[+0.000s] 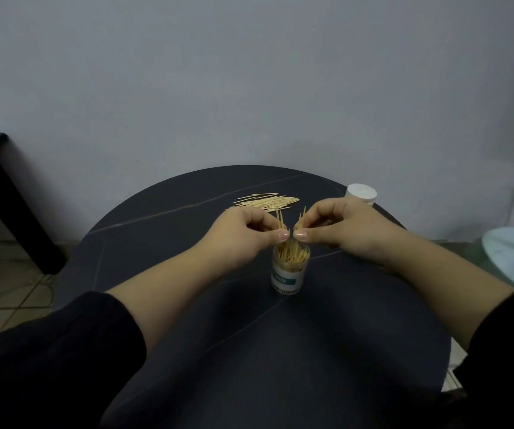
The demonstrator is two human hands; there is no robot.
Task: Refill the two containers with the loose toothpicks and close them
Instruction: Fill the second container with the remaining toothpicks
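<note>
Your left grip pinches small toothpick bunch upright; your right grip pinches second bunch, both just above open container on tabletop, likely for straight drop-in. Loose toothpicks lie behind; white lid far right.

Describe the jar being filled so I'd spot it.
Find the round dark table. At its middle, under the left hand and right hand, stands a clear container full of toothpicks. Unlike the white round piece beyond, it is open and teal-labelled.
</note>
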